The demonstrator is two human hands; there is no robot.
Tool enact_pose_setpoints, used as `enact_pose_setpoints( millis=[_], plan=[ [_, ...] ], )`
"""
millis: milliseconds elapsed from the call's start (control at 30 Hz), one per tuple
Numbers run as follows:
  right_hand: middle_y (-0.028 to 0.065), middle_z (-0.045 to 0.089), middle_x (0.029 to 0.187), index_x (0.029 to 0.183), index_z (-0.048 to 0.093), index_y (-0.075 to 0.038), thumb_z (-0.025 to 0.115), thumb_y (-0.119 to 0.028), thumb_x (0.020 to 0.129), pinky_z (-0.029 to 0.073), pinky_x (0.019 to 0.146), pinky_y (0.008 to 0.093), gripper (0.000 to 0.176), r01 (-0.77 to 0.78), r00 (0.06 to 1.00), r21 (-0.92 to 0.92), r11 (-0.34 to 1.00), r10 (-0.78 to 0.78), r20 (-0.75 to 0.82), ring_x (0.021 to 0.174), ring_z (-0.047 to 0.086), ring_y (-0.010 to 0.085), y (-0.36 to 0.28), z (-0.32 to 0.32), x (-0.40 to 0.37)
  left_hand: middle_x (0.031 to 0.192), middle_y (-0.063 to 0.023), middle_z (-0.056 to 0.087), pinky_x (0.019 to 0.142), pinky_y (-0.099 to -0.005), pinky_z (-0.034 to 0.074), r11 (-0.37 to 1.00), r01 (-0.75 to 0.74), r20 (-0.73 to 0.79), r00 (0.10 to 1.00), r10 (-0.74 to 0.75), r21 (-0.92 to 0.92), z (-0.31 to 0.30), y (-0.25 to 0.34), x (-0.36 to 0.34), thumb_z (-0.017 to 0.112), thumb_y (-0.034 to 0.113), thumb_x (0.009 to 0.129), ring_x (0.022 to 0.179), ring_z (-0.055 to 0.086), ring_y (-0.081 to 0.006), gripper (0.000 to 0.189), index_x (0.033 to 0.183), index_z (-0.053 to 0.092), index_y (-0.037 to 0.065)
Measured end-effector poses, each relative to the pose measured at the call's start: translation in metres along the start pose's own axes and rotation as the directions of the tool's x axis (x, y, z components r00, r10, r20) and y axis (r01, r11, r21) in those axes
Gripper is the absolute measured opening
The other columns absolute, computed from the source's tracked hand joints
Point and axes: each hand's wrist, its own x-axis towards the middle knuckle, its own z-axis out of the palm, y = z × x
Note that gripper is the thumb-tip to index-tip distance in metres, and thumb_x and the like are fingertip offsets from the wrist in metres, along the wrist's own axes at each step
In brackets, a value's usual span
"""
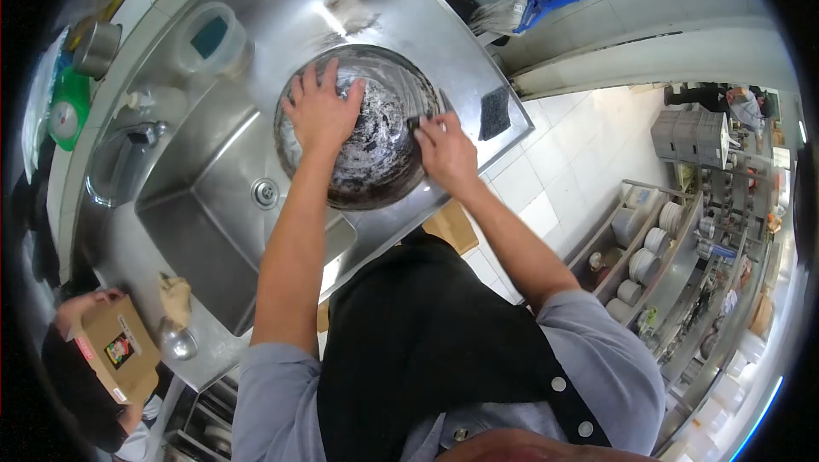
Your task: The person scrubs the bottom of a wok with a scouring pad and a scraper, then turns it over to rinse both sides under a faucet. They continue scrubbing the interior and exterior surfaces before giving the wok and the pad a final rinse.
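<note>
L hand (320,112) splayed on sudsy round steel bowl (375,168), R hand (445,153) clamps scrubber (415,124), prob.

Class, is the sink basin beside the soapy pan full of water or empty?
Empty. The drain and bare steel floor of the sink basin show plainly, with no standing water.

A commercial kitchen's washing-up corner: a deep stainless steel sink (213,223) set in a steel tabletop (281,1), a white tiled floor (563,163), open shelves (674,274) of stacked plates and bowls, and piled grey crates (691,133).
</note>
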Motion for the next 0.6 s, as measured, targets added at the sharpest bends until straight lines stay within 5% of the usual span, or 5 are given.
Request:
enact_pose_setpoints(
  millis=[167, 300, 367, 500, 600],
  plan=[
    [0.0181, 0.072, 0.117, 0.124, 0.085, -0.013, 0.074, -0.031, 0.108, 0.064, 0.087, 0.0529, 0.027, 0.052, 0.992, -0.017, 0.998, -0.050, 0.119, 0.100, 0.078, 0.0416, 0.029, 0.017, 0.093, 0.176, -0.0125, 0.050, 0.135, -0.0654, 0.025, 1.000, -0.010, -0.060, 0.998, 0.011, 0.024, 0.007, -0.004, 0.000, 0.063, 0.071, 0.102, 0.165, 0.041, -0.0387, 0.078, 0.167, 0.060, 0.027],
    [0.0199, 0.074, 0.121, 0.126, 0.084, -0.012, 0.066, -0.038, 0.112, 0.063, 0.088, 0.0548, 0.034, 0.012, 0.999, 0.094, 0.996, -0.017, 0.049, 0.103, 0.077, 0.0440, 0.024, -0.005, -0.012, 0.174, -0.0117, 0.052, 0.134, -0.0638, 0.026, 1.000, -0.005, -0.088, 0.996, 0.005, 0.004, 0.012, -0.003, 0.002, 0.066, 0.069, 0.101, 0.164, 0.042, -0.0366, 0.076, 0.164, 0.064, 0.027],
    [0.0198, 0.074, 0.123, 0.126, 0.084, -0.012, 0.065, -0.038, 0.112, 0.062, 0.088, 0.0553, 0.035, 0.015, 0.999, 0.105, 0.994, -0.018, 0.030, 0.103, 0.077, 0.0441, 0.027, -0.001, 0.017, 0.173, -0.0116, 0.053, 0.134, -0.0627, 0.026, 1.000, -0.019, -0.102, 0.995, 0.019, 0.004, 0.014, -0.004, 0.003, 0.067, 0.069, 0.101, 0.163, 0.043, -0.0361, 0.075, 0.163, 0.065, 0.027],
    [0.0156, 0.073, 0.122, 0.126, 0.084, -0.011, 0.071, -0.033, 0.110, 0.063, 0.086, 0.0531, 0.030, 0.078, 0.968, 0.018, 0.997, -0.081, 0.236, 0.101, 0.078, 0.0399, 0.052, 0.023, 0.102, 0.171, -0.0115, 0.055, 0.134, -0.0604, 0.028, 0.999, -0.038, -0.125, 0.991, 0.040, 0.026, 0.017, -0.010, 0.000, 0.068, 0.069, 0.100, 0.161, 0.045, -0.0359, 0.074, 0.161, 0.067, 0.026],
    [0.0168, 0.072, 0.113, 0.124, 0.085, -0.013, 0.072, -0.034, 0.109, 0.063, 0.085, 0.0531, 0.029, 0.127, 0.990, 0.155, 0.980, -0.136, 0.045, 0.100, 0.076, 0.0404, 0.030, -0.015, -0.016, 0.170, -0.0112, 0.057, 0.133, -0.0587, 0.030, 0.999, -0.027, -0.143, 0.989, 0.031, 0.026, 0.016, -0.004, 0.003, 0.068, 0.069, 0.099, 0.160, 0.047, -0.0364, 0.075, 0.160, 0.067, 0.026]
  ],
)
